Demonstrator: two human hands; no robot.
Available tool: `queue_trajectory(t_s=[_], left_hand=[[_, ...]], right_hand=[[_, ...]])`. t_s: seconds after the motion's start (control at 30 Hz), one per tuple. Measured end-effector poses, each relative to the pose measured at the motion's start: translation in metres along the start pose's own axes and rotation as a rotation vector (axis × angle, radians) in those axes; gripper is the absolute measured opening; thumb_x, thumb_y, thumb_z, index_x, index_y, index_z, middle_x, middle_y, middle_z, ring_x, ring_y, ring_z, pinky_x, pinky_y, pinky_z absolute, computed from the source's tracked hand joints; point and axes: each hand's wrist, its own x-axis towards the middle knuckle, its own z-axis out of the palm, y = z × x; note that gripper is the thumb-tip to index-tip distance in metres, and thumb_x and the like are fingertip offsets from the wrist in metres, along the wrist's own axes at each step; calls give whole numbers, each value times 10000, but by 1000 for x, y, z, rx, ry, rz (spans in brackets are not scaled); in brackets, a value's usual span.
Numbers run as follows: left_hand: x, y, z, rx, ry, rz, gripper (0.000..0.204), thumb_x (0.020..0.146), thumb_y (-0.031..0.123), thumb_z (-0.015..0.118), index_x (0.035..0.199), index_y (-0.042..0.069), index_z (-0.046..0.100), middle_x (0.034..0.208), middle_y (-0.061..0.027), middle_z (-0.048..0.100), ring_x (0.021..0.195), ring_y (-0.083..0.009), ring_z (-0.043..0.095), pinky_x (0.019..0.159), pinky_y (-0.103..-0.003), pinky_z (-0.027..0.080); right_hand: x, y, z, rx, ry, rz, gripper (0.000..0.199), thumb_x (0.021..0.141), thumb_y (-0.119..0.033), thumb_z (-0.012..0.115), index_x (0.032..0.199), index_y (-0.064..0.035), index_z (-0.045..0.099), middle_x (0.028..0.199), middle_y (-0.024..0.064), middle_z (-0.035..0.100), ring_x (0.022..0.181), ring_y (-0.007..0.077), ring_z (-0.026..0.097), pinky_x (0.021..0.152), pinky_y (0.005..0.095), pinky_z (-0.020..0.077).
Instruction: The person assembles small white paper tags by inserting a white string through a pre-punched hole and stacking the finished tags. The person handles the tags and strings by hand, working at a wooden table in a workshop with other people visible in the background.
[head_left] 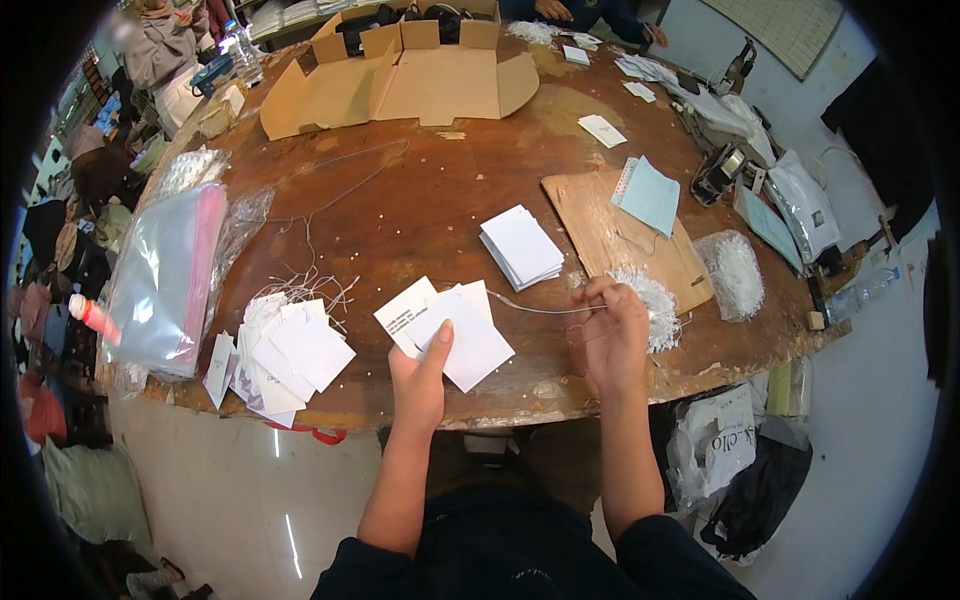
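My left hand [420,388] holds a few white paper tags [468,340] fanned out, its thumb pressed on the top one; one tag bears printed text. A thin white string [535,309] runs from these tags to my right hand [615,330], whose fingertips pinch its other end. Close by my right hand lies a heap of white strings [655,308], partly on a wooden board [580,212]. Beyond the held tags sits a neat stack of white cards [522,246]. Left of my left hand, a loose pile of tags [300,352] has strings trailing from it.
Clear plastic sleeves [160,280] and a red-and-white bottle [92,318] lie at the left edge. An open cardboard box [440,85] stands at the back. On the right are a bag of white strings [732,275] and blue paper [650,196]. A co-worker's hand [553,10] shows at the far side.
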Motion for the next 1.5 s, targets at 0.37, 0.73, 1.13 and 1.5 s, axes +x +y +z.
queue_trajectory(t_s=[0.37,0.73,1.13,1.5], left_hand=[[-11,-4,8,254,-5,70,340,1006,211,672,1195,-71,659,1091,-88,714,989,-122,642,859,-291,512],[-13,-3,7,244,-43,62,331,1007,156,651,1255,-63,642,1167,-82,697,1038,-130,639,903,-292,505],[-5,1,5,880,-73,699,331,909,47,685,1239,20,669,1175,-107,688,1067,-242,665,923,-358,526],[-6,15,-21,1437,-184,1166,334,796,131,699,1126,179,726,1154,-55,681,1048,-273,656,845,-419,506]], right_hand=[[-27,25,67,-710,-165,-66,100,989,-58,648,1053,18,659,934,62,724,756,77,611,627,237,476],[-27,29,71,-933,-249,-375,70,960,-30,655,965,37,636,796,101,621,645,156,550,604,303,456],[-26,30,72,-749,-230,-54,108,1013,-93,610,1014,6,653,844,74,653,726,123,605,635,292,483],[0,25,52,-606,-329,469,219,937,-223,735,827,-40,688,708,16,629,668,58,550,571,251,408]])
